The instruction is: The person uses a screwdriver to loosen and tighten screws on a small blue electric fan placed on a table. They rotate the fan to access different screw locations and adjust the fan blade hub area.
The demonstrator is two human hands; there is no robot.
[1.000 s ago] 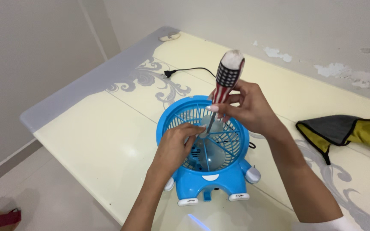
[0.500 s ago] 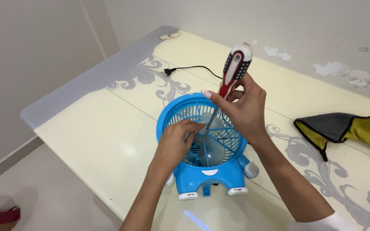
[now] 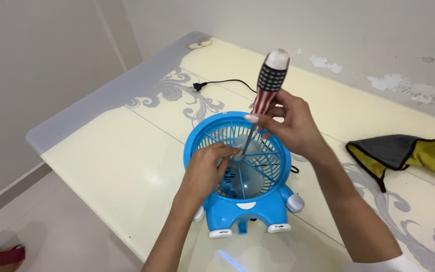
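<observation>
A small blue table fan (image 3: 247, 211) lies on its back on the pale yellow table (image 3: 106, 156), its round grille (image 3: 273, 166) facing up. My right hand (image 3: 290, 126) grips a screwdriver (image 3: 268, 83) with a red, white and black handle, held almost upright, its shaft reaching through the grille toward the hub. My left hand (image 3: 207, 168) rests on the grille's left side, fingertips touching the centre beside the screwdriver's tip.
The fan's black power cord and plug (image 3: 200, 86) trail across the table behind it. A grey and yellow cloth (image 3: 404, 153) lies at the right. The table's near-left edge drops to a tiled floor (image 3: 51, 226); a wall runs behind.
The screwdriver has stayed in the grille while my right hand shifted slightly on its handle. My left hand remains on the grille.
</observation>
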